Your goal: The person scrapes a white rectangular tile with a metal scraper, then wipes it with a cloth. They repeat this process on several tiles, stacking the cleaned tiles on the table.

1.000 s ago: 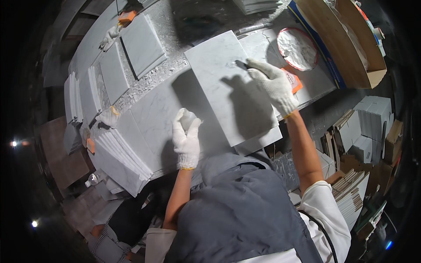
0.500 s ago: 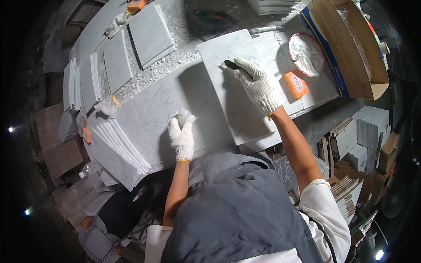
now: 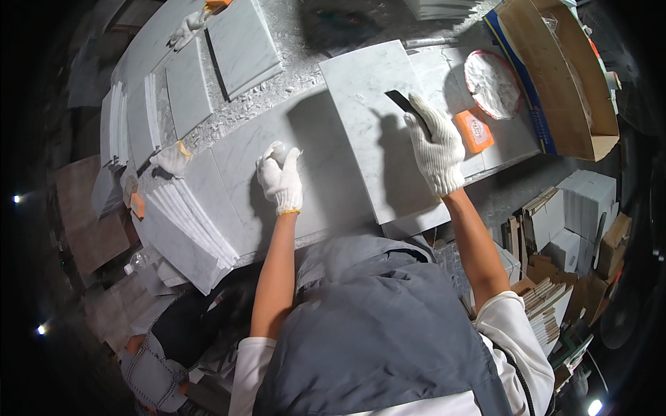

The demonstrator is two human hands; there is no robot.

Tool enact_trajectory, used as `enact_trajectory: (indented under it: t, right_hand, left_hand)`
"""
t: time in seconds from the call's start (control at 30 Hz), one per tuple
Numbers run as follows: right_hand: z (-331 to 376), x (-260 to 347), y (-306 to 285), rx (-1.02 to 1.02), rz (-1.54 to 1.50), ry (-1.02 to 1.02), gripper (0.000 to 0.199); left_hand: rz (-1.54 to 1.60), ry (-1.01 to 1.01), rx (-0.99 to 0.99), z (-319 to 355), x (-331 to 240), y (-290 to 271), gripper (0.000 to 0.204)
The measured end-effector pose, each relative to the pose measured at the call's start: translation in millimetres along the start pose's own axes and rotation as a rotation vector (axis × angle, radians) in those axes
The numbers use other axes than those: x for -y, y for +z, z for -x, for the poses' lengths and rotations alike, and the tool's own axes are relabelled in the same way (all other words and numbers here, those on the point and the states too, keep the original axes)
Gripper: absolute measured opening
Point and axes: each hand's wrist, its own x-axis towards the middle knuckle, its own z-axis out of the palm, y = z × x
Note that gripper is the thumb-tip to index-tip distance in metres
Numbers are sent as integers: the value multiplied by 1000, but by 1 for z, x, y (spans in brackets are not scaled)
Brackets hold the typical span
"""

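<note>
In a white knitted glove, my left hand (image 3: 281,184) is closed around a small whitish rounded thing (image 3: 279,148), too indistinct to name, above a grey-veined marble tile (image 3: 243,163). My right hand (image 3: 438,149), gloved the same way, grips a dark flat-bladed scraper (image 3: 398,101); its handle is hidden in the fist. Below the right hand lies another marble tile (image 3: 357,87), with the scraper's shadow across it. Just right of that hand sits an orange block (image 3: 474,130), and beyond it a round red-rimmed tub (image 3: 513,104) holds white paste.
An open cardboard box (image 3: 555,76) stands at the right end of the table. Tile stacks (image 3: 184,236) line the left side, with a crumpled glove (image 3: 171,161) nearby. White crumbs (image 3: 260,90) litter the tabletop. Cartons (image 3: 583,208) stand at the lower right.
My right hand has moved right and a little nearer with the scraper, which shows more of its blade. The left hand has shifted slightly left and farther away, still holding the whitish thing.
</note>
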Motion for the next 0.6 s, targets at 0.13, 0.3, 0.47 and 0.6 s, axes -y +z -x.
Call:
enact_trajectory:
  t: [0.13, 0.3, 0.47, 0.6]
  right_hand:
    - [21, -7, -5, -49, 64, -82, 38]
    - [31, -19, -3, -109, -73, -53, 40]
    - [37, -15, -5, -160, -164, 32, 45]
    - [43, 2, -10, -156, -432, 367, 50]
  left_hand:
    - [22, -2, -13, 4, 7, 4, 50]
    - [15, 49, 17, 9, 3, -7, 61]
    - [-164, 189, -159, 43, -20, -45, 76]
    - [55, 747, -82, 65, -55, -46, 78]
